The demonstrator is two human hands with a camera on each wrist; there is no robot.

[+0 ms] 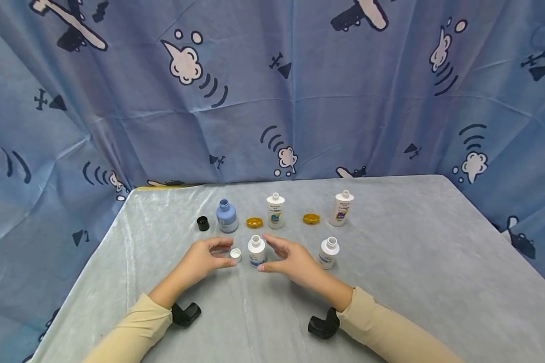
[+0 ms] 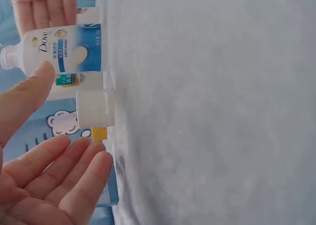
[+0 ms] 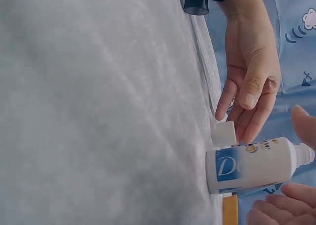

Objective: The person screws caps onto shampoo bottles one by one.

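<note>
Two hands close in on an uncapped Dove bottle standing upright near the front of a grey-covered table, its white cap resting just to its left. The left hand hovers by the cap with fingers loosely spread and holding nothing, the tips close to the cap but, as far as the left wrist view shows, not quite on it. The right hand flanks the bottle from the other side, its fingers relaxed and open, near the bottle without clearly touching it. The placing looks deliberate: each open bottle has a cap near it, as if sorted into pairs, and the hands seem set to take one item each. Behind stand a blue bottle with a black cap to its left, a white bottle with a gold cap beside it, and another white bottle near a second gold cap; a short white bottle stands to the right of the right hand, with no cap of its own in sight. A blue aeroplane-print cloth curtains off whatever lies behind. Both wrist views are tipped sideways and crop the hands; labels other than Dove are too small to read, and whether any bottle holds anything cannot be told.
</note>
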